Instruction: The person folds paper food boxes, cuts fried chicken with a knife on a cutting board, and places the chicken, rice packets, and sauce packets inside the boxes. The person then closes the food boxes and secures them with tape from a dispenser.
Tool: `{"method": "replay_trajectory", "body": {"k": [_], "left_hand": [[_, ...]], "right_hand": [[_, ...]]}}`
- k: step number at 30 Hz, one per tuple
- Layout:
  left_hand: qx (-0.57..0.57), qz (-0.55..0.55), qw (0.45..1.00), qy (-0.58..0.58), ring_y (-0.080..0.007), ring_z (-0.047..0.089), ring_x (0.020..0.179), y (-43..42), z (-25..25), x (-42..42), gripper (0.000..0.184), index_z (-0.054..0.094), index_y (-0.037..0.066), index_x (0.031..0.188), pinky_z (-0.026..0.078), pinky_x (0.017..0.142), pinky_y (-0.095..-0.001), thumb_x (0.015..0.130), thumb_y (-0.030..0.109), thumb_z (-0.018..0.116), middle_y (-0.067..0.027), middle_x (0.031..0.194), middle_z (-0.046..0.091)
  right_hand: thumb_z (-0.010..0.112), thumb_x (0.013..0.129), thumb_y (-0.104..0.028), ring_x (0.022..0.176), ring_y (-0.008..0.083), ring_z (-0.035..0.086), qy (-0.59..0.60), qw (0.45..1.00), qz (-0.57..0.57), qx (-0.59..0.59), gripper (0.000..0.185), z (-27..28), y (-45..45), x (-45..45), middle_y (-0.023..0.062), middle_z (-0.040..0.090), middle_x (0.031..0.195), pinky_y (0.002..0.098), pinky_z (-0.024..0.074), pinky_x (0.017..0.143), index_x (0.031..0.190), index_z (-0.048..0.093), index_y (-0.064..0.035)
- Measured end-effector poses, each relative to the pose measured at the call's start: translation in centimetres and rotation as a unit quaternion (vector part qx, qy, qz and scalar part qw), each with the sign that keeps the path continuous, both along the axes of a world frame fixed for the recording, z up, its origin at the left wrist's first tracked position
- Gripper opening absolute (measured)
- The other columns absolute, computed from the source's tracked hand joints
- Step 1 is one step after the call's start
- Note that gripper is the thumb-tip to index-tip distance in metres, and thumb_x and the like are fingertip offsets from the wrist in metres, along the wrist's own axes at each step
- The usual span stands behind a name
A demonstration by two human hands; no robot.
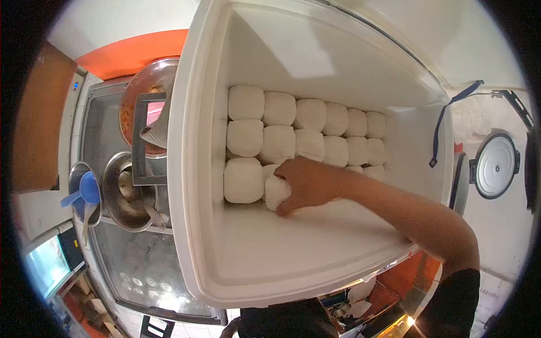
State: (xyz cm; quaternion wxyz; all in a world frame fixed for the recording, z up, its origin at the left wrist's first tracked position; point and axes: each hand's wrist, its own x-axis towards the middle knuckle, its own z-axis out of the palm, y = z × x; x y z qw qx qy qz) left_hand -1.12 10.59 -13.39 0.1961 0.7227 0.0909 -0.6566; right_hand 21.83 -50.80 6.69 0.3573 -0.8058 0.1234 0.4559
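Observation:
My right hand (307, 185) reaches into a deep white box from the right, its fingers curled around a dough ball (276, 192). That ball is white, soft-looking and rounded, and my fingers and palm partly cover it. To its left, close beside it, sits another dough ball (243, 180). Behind them, several more dough balls (279, 108) are packed in rows against the far side of the white box (186, 169). My forearm hides part of the nearest row. My left hand is out of the frame.
Left of the box, a metal bowl (115, 209), a large reddish-stained pan (128, 107) and a blue scoop (89, 187) stand on a glass-topped surface (135, 265). A dark strap (441, 127) hangs over the box's right rim. A round lidded pot (496, 166) is at the far right.

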Motion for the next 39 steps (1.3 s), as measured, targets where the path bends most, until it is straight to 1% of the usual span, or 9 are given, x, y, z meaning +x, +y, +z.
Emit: {"method": "replay_trajectory", "body": {"k": [9,13,16,23,28,29,33,36,39], "left_hand": [[-0.055,-0.145,0.987,0.032,-0.0303,0.068,0.107,2.3,1.9,4.2,0.062,0.056,0.007,0.139,0.055,0.092,-0.0436,0.087,0.027,0.083,-0.0183,0.119,0.070],[-0.265,-0.351,0.893,0.097,-0.0309,0.067,0.110,0.2,3.6,9.7,0.065,0.056,0.007,0.140,0.054,0.094,-0.0442,0.086,0.029,0.085,-0.0191,0.121,0.070],[-0.411,-0.245,0.863,0.163,-0.0318,0.064,0.122,-18.1,18.1,19.2,0.073,0.035,0.005,0.155,0.051,0.107,-0.0456,0.093,0.010,0.074,-0.0136,0.137,0.063],[-0.602,0.121,0.787,-0.063,-0.0320,0.061,0.122,-29.8,26.7,15.3,0.092,0.040,0.007,0.152,0.049,0.104,-0.0478,0.076,0.024,0.089,-0.0167,0.135,0.062],[-0.568,0.194,0.794,-0.094,-0.0321,0.060,0.123,-29.3,24.0,14.6,0.107,0.042,0.007,0.151,0.049,0.102,-0.0499,0.064,0.032,0.099,-0.0180,0.135,0.060],[-0.596,0.163,0.783,-0.070,-0.0320,0.060,0.123,-28.5,23.3,15.6,0.110,0.042,0.006,0.151,0.049,0.102,-0.0507,0.062,0.031,0.100,-0.0176,0.135,0.060],[-0.508,0.109,0.843,0.137,-0.0307,0.054,0.134,-25.5,22.1,16.8,0.113,0.031,0.006,0.156,0.044,0.112,-0.0466,0.067,0.023,0.098,-0.0185,0.143,0.055],[-0.453,0.113,0.878,0.104,-0.0296,0.056,0.131,-23.9,21.1,15.2,0.115,0.030,0.006,0.157,0.048,0.109,-0.0441,0.066,0.024,0.098,-0.0173,0.141,0.056],[-0.407,0.128,0.904,0.019,-0.0286,0.060,0.125,-22.7,19.2,13.1,0.117,0.031,0.006,0.157,0.053,0.102,-0.0423,0.064,0.026,0.099,-0.0154,0.136,0.059]], "right_hand": [[0.090,0.068,-0.050,0.111,0.0325,0.066,-0.104,0.988,-0.028,0.108,0.085,1.6,0.7,4.5,0.0210,0.065,0.125,0.0380,0.0524,0.098,0.129,0.064,0.0037],[0.092,0.064,-0.051,0.108,0.0316,0.068,-0.107,0.985,-0.036,0.129,0.087,4.3,-0.3,3.5,0.0194,0.071,0.117,0.0364,0.0533,0.097,0.128,0.067,0.0012],[0.090,0.068,-0.045,0.115,0.0333,0.062,-0.146,0.980,-0.045,0.125,0.076,8.7,-2.5,0.5,0.0195,0.065,0.124,0.0400,0.0494,0.101,0.126,0.066,-0.0013],[0.086,0.078,-0.032,0.130,0.0374,0.047,-0.174,0.923,0.017,0.341,0.054,17.4,3.9,-7.8,0.0196,0.050,0.139,0.0485,0.0404,0.110,0.120,0.064,-0.0072],[0.074,0.094,-0.034,0.101,0.0283,0.066,-0.267,0.957,-0.106,0.031,0.051,16.8,11.8,-10.4,0.0164,0.068,0.117,0.0410,0.0531,0.092,0.132,0.057,-0.0041],[0.079,0.090,-0.034,0.108,0.0322,0.064,-0.128,0.982,-0.089,0.110,0.045,17.9,7.3,-8.8,0.0186,0.067,0.118,0.0434,0.0498,0.098,0.121,0.063,-0.0060],[0.068,0.091,-0.012,0.084,0.0194,0.070,-0.205,0.967,-0.114,-0.102,0.021,12.6,-5.5,-9.2,0.0109,0.072,0.096,0.0321,0.0591,0.072,0.110,0.068,-0.0049],[0.076,0.081,-0.016,0.115,0.0350,0.063,-0.145,0.977,0.097,-0.119,0.045,1.8,-13.9,-14.7,0.0177,0.065,0.122,0.0465,0.0508,0.102,0.122,0.063,-0.0024],[0.083,0.072,-0.017,0.124,0.0404,0.055,-0.128,0.967,0.151,-0.162,0.064,-1.1,-14.0,-17.7,0.0219,0.060,0.129,0.0480,0.0429,0.112,0.128,0.058,0.0010]]}}
